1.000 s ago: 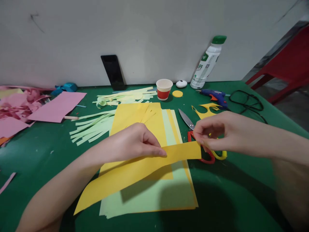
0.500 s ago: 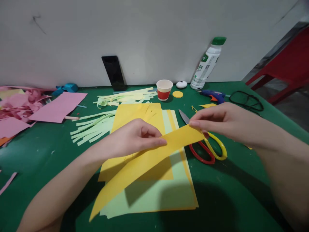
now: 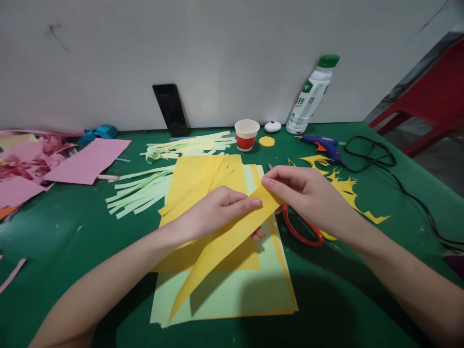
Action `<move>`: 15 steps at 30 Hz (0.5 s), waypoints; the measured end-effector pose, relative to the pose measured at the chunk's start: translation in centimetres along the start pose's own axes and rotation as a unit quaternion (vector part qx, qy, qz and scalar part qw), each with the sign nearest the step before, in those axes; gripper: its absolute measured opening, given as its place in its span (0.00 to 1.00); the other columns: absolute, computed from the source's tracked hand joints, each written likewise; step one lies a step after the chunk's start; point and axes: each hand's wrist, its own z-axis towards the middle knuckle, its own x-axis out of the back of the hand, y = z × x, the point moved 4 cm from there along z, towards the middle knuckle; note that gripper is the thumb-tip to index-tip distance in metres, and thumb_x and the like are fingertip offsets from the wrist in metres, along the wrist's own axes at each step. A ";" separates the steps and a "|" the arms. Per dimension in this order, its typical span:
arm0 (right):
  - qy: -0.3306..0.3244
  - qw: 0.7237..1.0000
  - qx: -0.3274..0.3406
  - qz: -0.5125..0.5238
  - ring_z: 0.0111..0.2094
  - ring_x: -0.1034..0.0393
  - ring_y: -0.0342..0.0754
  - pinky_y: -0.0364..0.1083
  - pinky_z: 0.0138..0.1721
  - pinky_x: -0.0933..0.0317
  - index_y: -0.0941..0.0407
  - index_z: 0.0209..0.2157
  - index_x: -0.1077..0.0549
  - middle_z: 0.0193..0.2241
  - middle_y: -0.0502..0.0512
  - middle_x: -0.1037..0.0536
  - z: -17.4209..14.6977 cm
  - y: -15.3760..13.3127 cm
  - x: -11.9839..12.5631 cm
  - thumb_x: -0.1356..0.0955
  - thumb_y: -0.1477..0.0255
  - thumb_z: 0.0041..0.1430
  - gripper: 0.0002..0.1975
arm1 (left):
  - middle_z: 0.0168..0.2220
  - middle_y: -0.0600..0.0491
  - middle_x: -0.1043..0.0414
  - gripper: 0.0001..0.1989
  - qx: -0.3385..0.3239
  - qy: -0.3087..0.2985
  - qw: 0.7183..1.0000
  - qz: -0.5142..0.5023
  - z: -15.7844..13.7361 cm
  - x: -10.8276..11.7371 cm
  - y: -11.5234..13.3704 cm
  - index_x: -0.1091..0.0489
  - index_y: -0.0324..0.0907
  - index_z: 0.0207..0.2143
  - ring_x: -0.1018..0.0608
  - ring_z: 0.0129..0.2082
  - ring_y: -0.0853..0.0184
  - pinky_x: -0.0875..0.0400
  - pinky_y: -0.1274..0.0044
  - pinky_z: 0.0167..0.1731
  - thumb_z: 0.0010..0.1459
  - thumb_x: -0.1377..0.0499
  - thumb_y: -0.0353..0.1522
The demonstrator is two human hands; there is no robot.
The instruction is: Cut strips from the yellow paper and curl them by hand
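A wide strip of yellow paper slants across the middle, held above a paper stack by both hands. My left hand pinches it near the upper end, thumb on top and some fingertips showing underneath. Close beside it, my right hand grips the strip's top right end between thumb and fingers. The strip's lower end curls down toward the stack. Beneath lie a yellow sheet with thin cut slivers on it and pale green sheets. Scissors with red and yellow handles lie partly hidden under my right hand.
Fringed green paper lies left of the stack. Behind stand a paper cup, a phone and a leaning bottle. At right are a glue gun, its cable and yellow scraps. Pink paper is at left.
My right hand has moved left, bringing the strip's end closer to my left hand, which has shifted slightly right. The strip's lower end moved right. Yellow scraps at right are now uncovered.
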 end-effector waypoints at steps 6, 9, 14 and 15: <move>0.047 0.999 -0.023 -0.006 0.16 0.47 0.39 0.42 0.18 0.52 0.55 0.24 0.35 0.14 0.45 0.41 0.2 0.6 1.1 0.40 0.65 0.57 0.12 | 0.29 0.50 0.23 0.19 0.025 -0.058 0.990 -0.124 -0.3 -0.1 -0.2 0.27 0.36 0.26 0.23 0.30 0.68 0.31 0.77 0.37 0.57 0.49 0.41; 0.058 0.997 -0.058 0.009 0.14 0.49 0.39 0.42 0.16 0.54 0.54 0.26 0.33 0.12 0.44 0.43 0.4 1.1 2.0 0.39 0.63 0.56 0.12 | 0.31 0.50 0.23 0.18 0.034 -0.070 0.985 -0.157 -0.3 -0.2 -0.2 0.26 0.36 0.28 0.23 0.31 0.67 0.30 0.75 0.38 0.57 0.48 0.40; 0.070 0.995 -0.059 0.036 0.14 0.50 0.37 0.41 0.15 0.55 0.53 0.25 0.31 0.13 0.45 0.42 0.3 1.3 2.8 0.37 0.61 0.54 0.11 | 0.28 0.50 0.23 0.17 0.039 -0.072 0.976 -0.201 -0.4 -0.5 -0.1 0.27 0.36 0.26 0.22 0.30 0.68 0.29 0.75 0.38 0.56 0.47 0.40; 0.076 0.995 -0.053 0.040 0.14 0.50 0.37 0.40 0.15 0.55 0.53 0.25 0.31 0.13 0.45 0.42 0.3 1.2 2.9 0.36 0.62 0.54 0.11 | 0.27 0.51 0.23 0.17 0.040 -0.073 0.974 -0.211 -0.5 -0.6 0.0 0.27 0.36 0.26 0.22 0.30 0.69 0.29 0.76 0.37 0.56 0.46 0.40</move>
